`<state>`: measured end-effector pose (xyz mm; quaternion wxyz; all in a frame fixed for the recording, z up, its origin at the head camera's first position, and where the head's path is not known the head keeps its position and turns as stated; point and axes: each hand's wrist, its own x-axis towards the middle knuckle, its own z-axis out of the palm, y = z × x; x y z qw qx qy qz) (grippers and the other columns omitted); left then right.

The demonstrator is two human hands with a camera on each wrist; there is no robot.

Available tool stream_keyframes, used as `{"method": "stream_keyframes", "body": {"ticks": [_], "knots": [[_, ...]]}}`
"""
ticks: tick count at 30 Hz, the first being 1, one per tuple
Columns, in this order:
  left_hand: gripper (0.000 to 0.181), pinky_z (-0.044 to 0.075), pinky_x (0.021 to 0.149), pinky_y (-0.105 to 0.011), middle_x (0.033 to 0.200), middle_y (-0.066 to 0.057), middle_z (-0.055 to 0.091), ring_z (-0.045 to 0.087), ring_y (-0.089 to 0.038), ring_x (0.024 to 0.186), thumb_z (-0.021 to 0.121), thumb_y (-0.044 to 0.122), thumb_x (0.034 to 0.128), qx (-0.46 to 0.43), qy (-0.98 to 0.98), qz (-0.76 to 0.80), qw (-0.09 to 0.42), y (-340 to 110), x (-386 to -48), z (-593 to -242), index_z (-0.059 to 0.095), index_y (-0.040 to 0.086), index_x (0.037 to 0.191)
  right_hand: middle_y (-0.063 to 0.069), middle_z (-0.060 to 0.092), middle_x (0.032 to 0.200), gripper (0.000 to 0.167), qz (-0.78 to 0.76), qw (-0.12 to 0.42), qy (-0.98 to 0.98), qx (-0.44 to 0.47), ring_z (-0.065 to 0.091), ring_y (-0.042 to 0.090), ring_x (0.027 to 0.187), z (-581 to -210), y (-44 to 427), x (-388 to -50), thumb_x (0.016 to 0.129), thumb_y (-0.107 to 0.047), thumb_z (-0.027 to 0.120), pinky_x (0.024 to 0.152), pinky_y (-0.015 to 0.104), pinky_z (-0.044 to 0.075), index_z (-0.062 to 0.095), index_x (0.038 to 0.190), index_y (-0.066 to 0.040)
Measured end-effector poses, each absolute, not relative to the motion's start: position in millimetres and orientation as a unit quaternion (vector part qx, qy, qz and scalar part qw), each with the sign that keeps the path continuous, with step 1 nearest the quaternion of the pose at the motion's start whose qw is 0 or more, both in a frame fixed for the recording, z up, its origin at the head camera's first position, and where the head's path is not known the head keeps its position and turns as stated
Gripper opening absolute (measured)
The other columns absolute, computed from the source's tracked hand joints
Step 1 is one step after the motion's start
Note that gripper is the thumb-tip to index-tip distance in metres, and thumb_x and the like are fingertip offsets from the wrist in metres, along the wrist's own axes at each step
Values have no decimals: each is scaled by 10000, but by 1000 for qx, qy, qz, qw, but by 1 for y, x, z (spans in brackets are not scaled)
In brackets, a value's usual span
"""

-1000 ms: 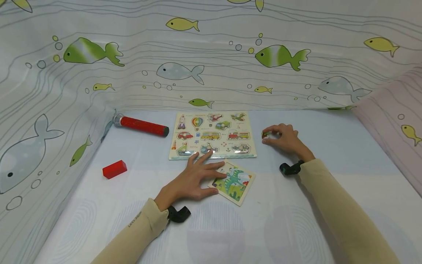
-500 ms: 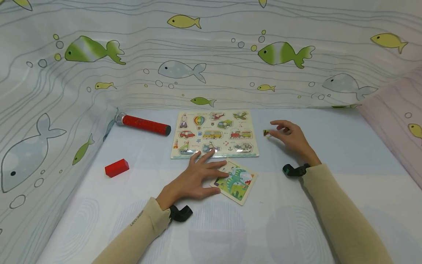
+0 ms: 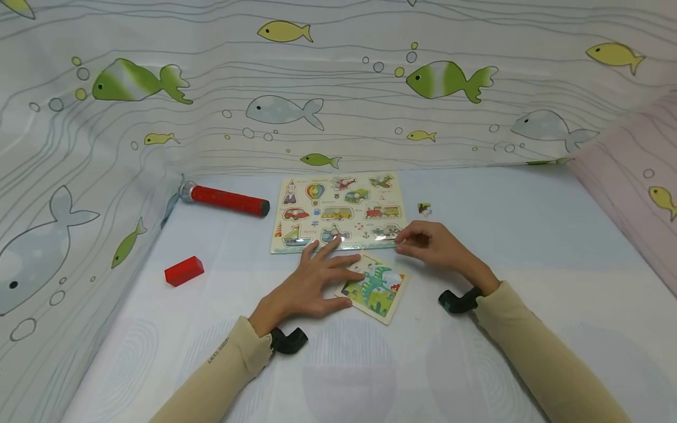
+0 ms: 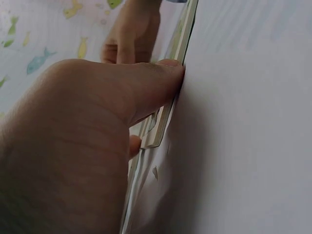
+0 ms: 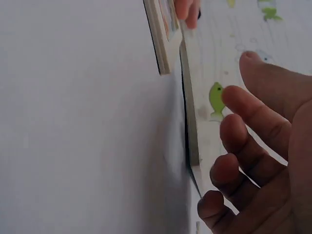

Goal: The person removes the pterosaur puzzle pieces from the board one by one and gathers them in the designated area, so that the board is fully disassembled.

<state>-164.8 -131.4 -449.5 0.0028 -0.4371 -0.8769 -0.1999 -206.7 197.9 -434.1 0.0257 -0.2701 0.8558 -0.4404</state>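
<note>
A small square picture puzzle (image 3: 378, 294) lies tilted on a table (image 3: 539, 235) covered in pale cloth, just in front of a larger puzzle board (image 3: 361, 236); whether their edges touch I cannot tell. The person's left hand (image 3: 312, 288) is spread wide, thumb at the small puzzle's near side and one finger across its picture of a green dinosaur-like creature. The right hand (image 3: 436, 244), fingers loosely curled, thumb apart, holds nothing beside the larger board's right front corner; contact is unclear. The small puzzle looks like thin wood, so probably light, stiff and hard to damage, though its pieces might slip out if tipped; the raised pale rim seems the best place to take hold, with the face kept level. The larger board is flat, rectangular and shiny, printed with vehicles. Beyond the right hand sits a tiny loose piece (image 3: 425, 209), likely best pinched by its edges. Leftward lie a smooth red block (image 3: 184, 271) and a long red tube (image 3: 227, 200) with a clear-looking end. A fish-printed sheet (image 3: 359, 120) hangs behind, softly rippled.
</note>
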Motion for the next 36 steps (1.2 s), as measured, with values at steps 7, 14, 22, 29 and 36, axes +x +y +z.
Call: {"method": "stream_keyframes", "body": {"ticks": [7,14,22,29,36], "knots": [[473,86,1193,-691,1588,82,471,139,-354,1595,606,560,922,-432,-880,-199,-2,-131,-163,-449,628,416,1372,-53,659,896,281,-350,102,874,-322,540,135,811,-423,182,-194,821,-293,864,727,250,445,768,1044,-153],[461,95,1188,-695,1589,63,470,142,-371,1591,613,543,922,-433,-879,-198,3,-131,-161,-448,634,418,1364,-39,649,962,414,-308,115,886,-327,536,145,881,-419,174,-186,773,-346,895,782,291,455,732,1100,-150],[451,80,1183,-708,1589,50,471,152,-384,1586,586,529,923,-436,-875,-209,7,-132,-160,-448,646,405,1352,-27,625,965,372,-316,117,882,-328,508,148,863,-421,170,-186,796,-266,881,760,280,432,736,1118,-146],[425,57,1179,-718,1609,35,446,173,-366,1583,577,503,905,-436,-872,-222,5,-132,-161,-448,663,386,1305,-29,630,989,368,-320,105,879,-336,486,141,821,-426,168,-186,873,-258,813,727,259,422,735,1215,-149],[451,56,1186,-710,1630,27,414,168,-349,1588,605,551,889,-435,-875,-212,-1,-131,-163,-447,648,397,1311,-26,608,958,351,-312,96,887,-327,446,133,781,-425,163,-183,912,-245,771,688,249,392,729,1251,-161]]}}
